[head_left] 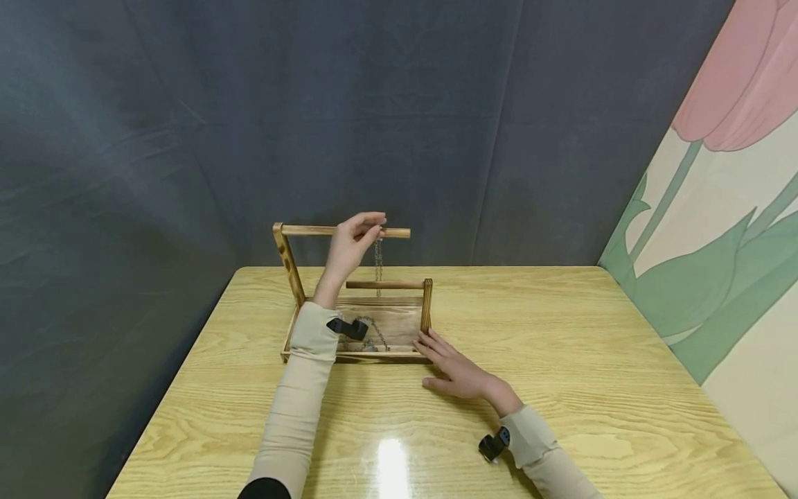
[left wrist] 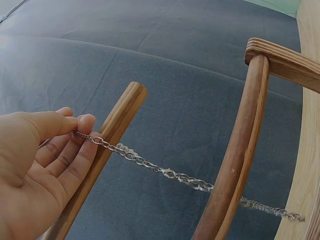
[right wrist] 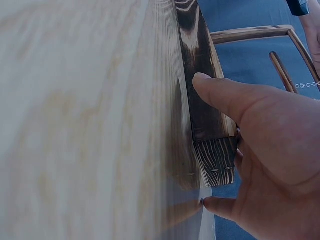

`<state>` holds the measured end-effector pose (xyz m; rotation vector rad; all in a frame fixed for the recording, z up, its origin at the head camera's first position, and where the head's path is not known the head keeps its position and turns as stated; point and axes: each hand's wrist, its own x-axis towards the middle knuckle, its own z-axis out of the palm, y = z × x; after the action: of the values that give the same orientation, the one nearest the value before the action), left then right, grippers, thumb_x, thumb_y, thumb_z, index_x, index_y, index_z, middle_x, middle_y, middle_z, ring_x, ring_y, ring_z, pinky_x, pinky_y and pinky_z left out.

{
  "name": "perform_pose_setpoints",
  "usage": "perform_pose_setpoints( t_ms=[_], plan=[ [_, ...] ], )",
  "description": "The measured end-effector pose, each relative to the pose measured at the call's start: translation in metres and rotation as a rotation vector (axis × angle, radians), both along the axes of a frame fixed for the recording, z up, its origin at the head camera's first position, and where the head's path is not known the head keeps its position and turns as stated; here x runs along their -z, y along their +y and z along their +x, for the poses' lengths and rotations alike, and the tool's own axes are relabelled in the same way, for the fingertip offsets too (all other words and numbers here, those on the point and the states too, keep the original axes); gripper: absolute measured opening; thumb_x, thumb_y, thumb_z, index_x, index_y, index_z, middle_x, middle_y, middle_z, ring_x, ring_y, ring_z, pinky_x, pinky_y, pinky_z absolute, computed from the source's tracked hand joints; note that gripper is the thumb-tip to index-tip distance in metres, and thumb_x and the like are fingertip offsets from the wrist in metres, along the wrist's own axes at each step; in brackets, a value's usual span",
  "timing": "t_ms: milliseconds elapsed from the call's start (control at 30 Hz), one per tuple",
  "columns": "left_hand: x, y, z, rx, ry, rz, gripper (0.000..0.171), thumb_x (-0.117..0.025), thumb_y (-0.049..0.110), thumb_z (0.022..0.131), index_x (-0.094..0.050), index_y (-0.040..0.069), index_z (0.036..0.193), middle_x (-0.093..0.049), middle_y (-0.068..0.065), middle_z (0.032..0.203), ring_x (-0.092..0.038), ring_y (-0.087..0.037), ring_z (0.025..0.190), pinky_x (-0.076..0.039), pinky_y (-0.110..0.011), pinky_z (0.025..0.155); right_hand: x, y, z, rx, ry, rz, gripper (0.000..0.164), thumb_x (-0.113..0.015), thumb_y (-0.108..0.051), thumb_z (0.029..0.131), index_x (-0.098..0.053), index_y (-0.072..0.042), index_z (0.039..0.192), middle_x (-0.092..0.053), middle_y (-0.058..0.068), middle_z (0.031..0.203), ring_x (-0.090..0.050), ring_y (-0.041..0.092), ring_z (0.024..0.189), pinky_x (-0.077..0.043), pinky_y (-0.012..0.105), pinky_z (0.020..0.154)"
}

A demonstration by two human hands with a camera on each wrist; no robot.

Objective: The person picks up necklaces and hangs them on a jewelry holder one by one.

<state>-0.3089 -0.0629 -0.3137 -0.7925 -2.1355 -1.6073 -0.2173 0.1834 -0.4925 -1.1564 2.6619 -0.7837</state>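
Note:
A wooden jewelry stand [head_left: 289, 267] has an upper bar [head_left: 305, 230], a lower bar [head_left: 386, 285] and a shallow tray [head_left: 393, 355] at its base. At the upper bar, my left hand [head_left: 354, 242] pinches the end of a silver chain [left wrist: 170, 173]. That chain hangs down past the lower bar. More silver chain [head_left: 379, 334] lies in the tray, partly hidden by the left wrist. My right hand [head_left: 458, 371] touches the tray's front right corner with extended fingers; its thumb [right wrist: 210, 85] lies against the dark wooden edge in the right wrist view.
The stand sits on a light wood-grain table [head_left: 561, 346], towards the left of its back half. Behind hangs a dark blue-grey curtain [head_left: 436, 125]. A panel with a painted tulip [head_left: 717, 208] borders the table on the right.

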Motion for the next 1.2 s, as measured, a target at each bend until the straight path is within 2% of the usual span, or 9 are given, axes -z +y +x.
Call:
perform_pose_setpoints(
  t_ms=[567, 667, 833, 967, 1200],
  plan=[
    [0.002, -0.013, -0.002, -0.001, -0.011, 0.045, 0.027, -0.055, -0.001, 0.091, -0.06, -0.005, 0.117, -0.061, -0.026, 0.11, -0.062, -0.038, 0.093, -0.054, -0.033, 0.081, 0.0, 0.0, 0.001, -0.01, 0.024, -0.021, 0.068, -0.056, -0.025, 0.094, -0.021, 0.0, 0.146, -0.01, 0.021, 0.153, -0.004, 0.042, 0.14, -0.02, 0.06, 0.107],
    [0.003, -0.016, -0.002, -0.002, -0.009, 0.056, 0.026, -0.056, -0.001, 0.091, -0.06, -0.005, 0.116, -0.062, -0.026, 0.11, -0.062, -0.039, 0.093, -0.054, -0.035, 0.081, 0.001, 0.0, 0.001, -0.01, 0.018, -0.019, 0.068, -0.056, -0.026, 0.094, -0.02, -0.002, 0.147, -0.008, 0.019, 0.154, -0.002, 0.04, 0.14, -0.019, 0.06, 0.108],
    [0.004, -0.02, -0.002, -0.031, -0.005, 0.064, 0.026, -0.056, -0.001, 0.091, -0.061, -0.005, 0.115, -0.062, -0.025, 0.11, -0.063, -0.037, 0.091, -0.054, -0.029, 0.078, 0.001, 0.001, 0.001, -0.008, -0.009, -0.013, 0.07, -0.056, -0.027, 0.093, -0.019, -0.002, 0.147, -0.007, 0.019, 0.154, 0.002, 0.034, 0.142, -0.016, 0.057, 0.11],
    [0.005, -0.022, -0.003, -0.031, -0.015, 0.086, 0.026, -0.056, -0.001, 0.091, -0.06, -0.005, 0.116, -0.062, -0.025, 0.112, -0.062, -0.039, 0.092, -0.054, -0.03, 0.079, 0.0, 0.001, 0.002, -0.005, -0.018, -0.013, 0.07, -0.056, -0.026, 0.094, -0.018, -0.004, 0.148, -0.006, 0.018, 0.155, 0.003, 0.033, 0.142, -0.016, 0.057, 0.111],
    [0.024, -0.027, -0.025, -0.031, -0.022, 0.105, 0.027, -0.058, 0.008, 0.091, -0.062, 0.002, 0.118, -0.063, -0.018, 0.114, -0.064, -0.031, 0.093, -0.054, -0.027, 0.08, -0.001, 0.001, 0.002, 0.0, -0.013, -0.008, 0.07, -0.056, -0.026, 0.093, -0.019, -0.003, 0.148, -0.007, 0.018, 0.155, 0.002, 0.034, 0.142, -0.017, 0.057, 0.11]
  ],
)
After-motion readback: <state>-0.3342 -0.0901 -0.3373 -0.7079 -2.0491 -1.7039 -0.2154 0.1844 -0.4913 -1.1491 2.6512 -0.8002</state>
